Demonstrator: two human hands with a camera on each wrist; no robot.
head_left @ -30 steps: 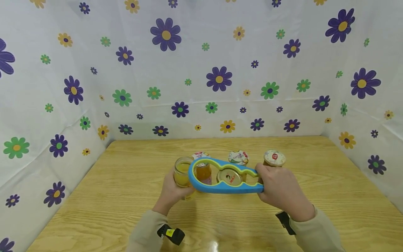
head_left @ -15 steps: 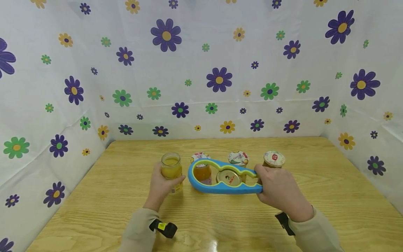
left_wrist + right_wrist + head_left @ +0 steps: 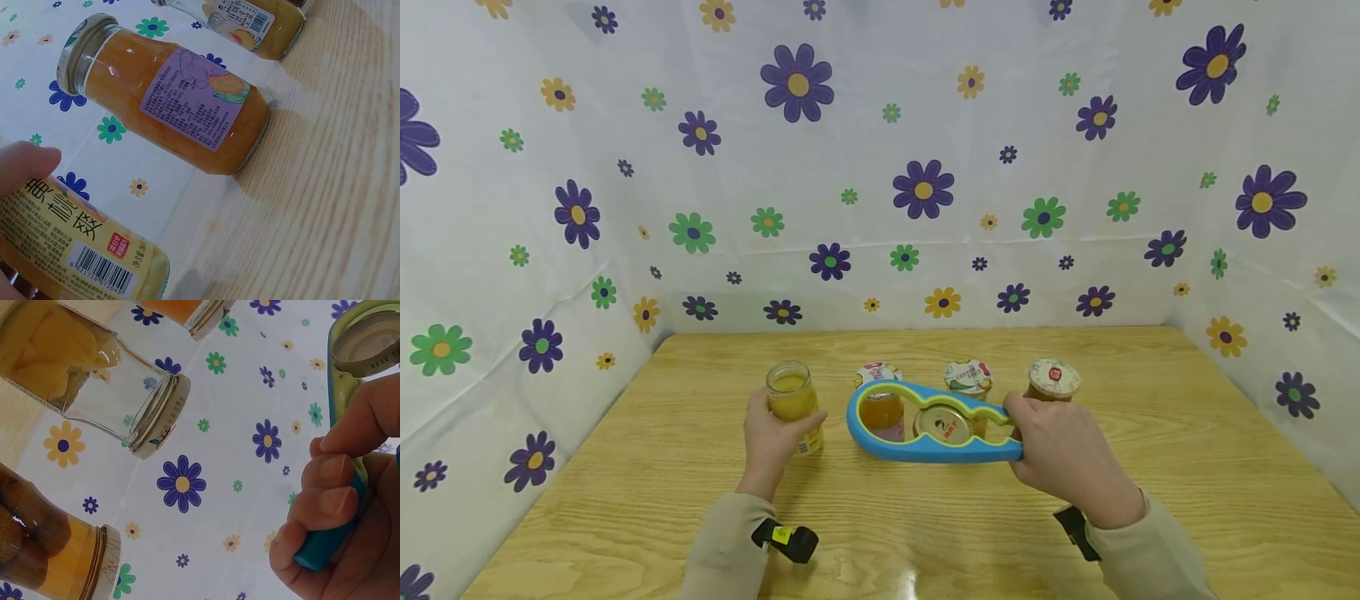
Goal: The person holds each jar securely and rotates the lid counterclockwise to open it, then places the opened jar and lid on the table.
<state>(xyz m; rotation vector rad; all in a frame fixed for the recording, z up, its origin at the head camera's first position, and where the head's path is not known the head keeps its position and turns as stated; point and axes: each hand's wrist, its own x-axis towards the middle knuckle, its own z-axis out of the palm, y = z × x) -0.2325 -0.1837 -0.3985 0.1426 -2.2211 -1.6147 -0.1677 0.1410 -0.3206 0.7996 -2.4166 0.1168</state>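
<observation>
My left hand (image 3: 767, 437) grips a lidless glass jar (image 3: 793, 404) of yellow fruit, its mouth facing up. In the left wrist view the thumb lies across the jar's yellow label (image 3: 75, 234); I cannot tell whether its base touches the table. My right hand (image 3: 1067, 450) holds a blue and green jar opener (image 3: 917, 451) by its handles, fingers curled round them. A metal lid (image 3: 946, 423) sits within the opener's scalloped opening, seen also in the right wrist view as a round lid (image 3: 369, 347). The opener is held in front of the standing jars.
An orange jar (image 3: 125, 75) with a purple label stands right of the left hand, partly behind the opener in the head view. Farther right are a jar of pale fruit pieces (image 3: 56, 350) and a jar of brown round fruit (image 3: 25, 537), both lidded. Flowered cloth (image 3: 850, 167) surrounds the wooden table (image 3: 625, 483).
My left hand has carried the lidless jar leftward, away from the opener, and slowed in the last half second. My right hand and the opener stay almost where they were.
</observation>
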